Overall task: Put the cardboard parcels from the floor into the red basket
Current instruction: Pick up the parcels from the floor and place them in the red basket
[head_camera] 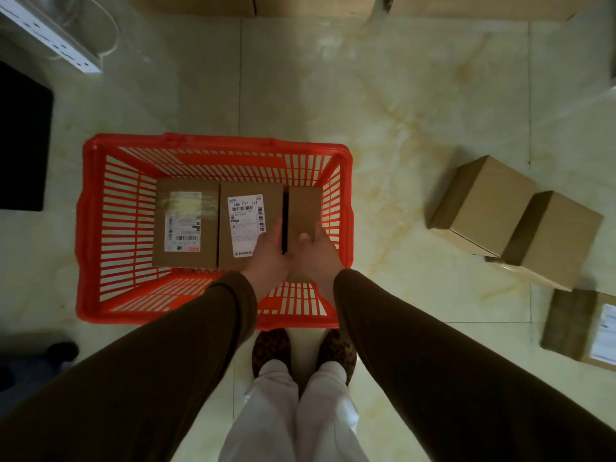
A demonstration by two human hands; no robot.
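The red basket [90, 228] stands on the tiled floor in front of my feet. Three cardboard parcels lie in it: a labelled one at the left [185, 225], a labelled one in the middle [246, 208], and a narrow plain parcel at the right [304, 208]. My left hand [268, 253] presses against the narrow parcel's left side, fingers in the gap beside the middle parcel. My right hand [318, 255] grips its right side with the thumb on top. On the floor to the right lie two plain parcels [480, 205] [556, 238] and a labelled one [580, 325].
Large cardboard boxes [300, 5] line the far edge of the floor. A white power strip [56, 38] lies at the top left above a black mat [23, 145]. A dark object [60, 351] sits at the lower left. Bare tiles stretch beyond the basket.
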